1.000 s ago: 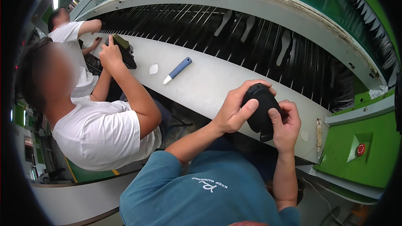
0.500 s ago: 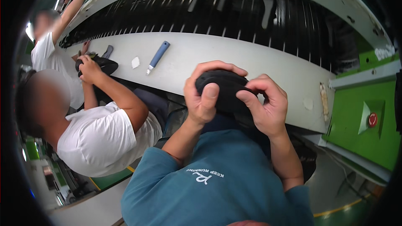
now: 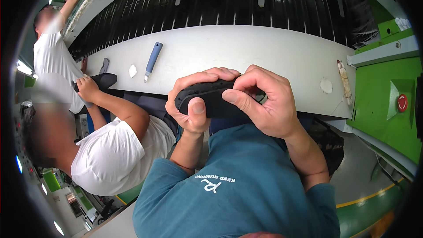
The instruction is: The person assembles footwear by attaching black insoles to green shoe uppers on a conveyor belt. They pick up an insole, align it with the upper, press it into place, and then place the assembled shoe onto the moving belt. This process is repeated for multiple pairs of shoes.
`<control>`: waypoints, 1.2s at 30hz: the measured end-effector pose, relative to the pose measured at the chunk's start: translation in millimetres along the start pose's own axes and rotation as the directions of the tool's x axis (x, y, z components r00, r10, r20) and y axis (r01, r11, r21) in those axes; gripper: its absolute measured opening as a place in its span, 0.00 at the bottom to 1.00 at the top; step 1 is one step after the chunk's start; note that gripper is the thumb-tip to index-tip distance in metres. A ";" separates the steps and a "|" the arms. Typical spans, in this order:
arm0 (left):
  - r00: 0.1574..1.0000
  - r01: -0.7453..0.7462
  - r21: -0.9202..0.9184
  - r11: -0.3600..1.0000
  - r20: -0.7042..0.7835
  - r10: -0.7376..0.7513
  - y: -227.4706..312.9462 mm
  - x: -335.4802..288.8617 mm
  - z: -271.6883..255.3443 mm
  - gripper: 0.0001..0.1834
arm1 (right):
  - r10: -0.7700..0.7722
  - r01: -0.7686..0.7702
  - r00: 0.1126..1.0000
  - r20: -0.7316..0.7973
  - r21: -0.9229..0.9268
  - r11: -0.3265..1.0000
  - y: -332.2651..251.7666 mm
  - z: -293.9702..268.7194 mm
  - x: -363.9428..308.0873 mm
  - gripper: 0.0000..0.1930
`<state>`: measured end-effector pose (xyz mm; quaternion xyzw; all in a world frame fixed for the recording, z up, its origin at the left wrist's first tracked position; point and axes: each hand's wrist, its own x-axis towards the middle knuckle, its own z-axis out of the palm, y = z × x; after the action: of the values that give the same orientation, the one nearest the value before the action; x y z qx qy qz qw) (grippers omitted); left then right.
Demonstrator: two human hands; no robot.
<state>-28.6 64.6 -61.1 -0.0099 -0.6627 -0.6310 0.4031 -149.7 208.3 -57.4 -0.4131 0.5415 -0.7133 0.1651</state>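
Note:
In front of my chest, both hands hold a black shoe (image 3: pixel 216 103), its sole edge dotted along the upper side. My left hand (image 3: pixel 188 105) wraps round one end, with fingers over the far edge and the thumb pressed on the near face. My right hand (image 3: pixel 269 99) is closed on the other part, thumb and forefinger pinching the rim. What its remaining fingers touch is hidden behind the shoe. On the white table (image 3: pixel 198 46), beyond my left hand, lies a blue-handled tool (image 3: pixel 153 59) with a short metal tip.
Beyond the table runs a dark conveyor with metal rods (image 3: pixel 238 4), carrying several grey sole-shaped pieces. White scraps (image 3: pixel 132 71) lie on the table. At right stand a rolled cloth-like strip (image 3: pixel 343 81) and a green cabinet with a red button (image 3: pixel 402 102). A co-worker (image 3: pixel 110 158) sits close at left.
The shoe has tilted, showing more of its dotted sole edge. My right thumb and fingers have moved left along the rim. The whole view has shifted slightly.

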 end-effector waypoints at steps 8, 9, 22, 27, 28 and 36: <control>0.999 0.049 0.131 0.990 -0.014 -0.047 8.5 -2.5 8.2 0.34 | 0.227 -0.234 0.971 0.076 0.089 0.968 -13.0 -7.5 1.3 0.13; 0.999 0.046 0.131 0.990 -0.002 -0.047 9.4 -2.0 8.7 0.34 | 0.292 -0.303 0.950 0.112 0.102 0.948 -16.6 -11.5 2.0 0.13; 0.964 0.004 0.115 0.993 0.265 -0.034 18.7 10.9 16.9 0.20 | 0.252 -0.253 0.963 0.100 0.002 0.967 -20.4 -32.1 -19.1 0.18; 0.955 -0.054 0.139 0.989 0.295 0.010 21.4 20.2 20.3 0.14 | 0.272 -0.273 0.960 0.072 -0.003 0.962 -25.6 -32.7 -23.8 0.18; 0.953 -0.041 0.131 0.991 0.301 0.000 22.4 21.5 20.0 0.14 | 0.271 -0.270 0.960 0.067 -0.010 0.963 -25.9 -31.9 -24.2 0.18; 0.909 -0.007 0.202 0.979 0.409 -0.078 41.5 37.9 16.4 0.18 | 0.244 -0.244 0.970 0.003 -0.004 0.970 -25.2 -32.9 -30.8 0.17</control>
<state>-41.1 68.2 -4.0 -0.0911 -0.7930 -0.5524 0.2404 -151.0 259.3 -49.5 -0.3448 0.5892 -0.6859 0.2518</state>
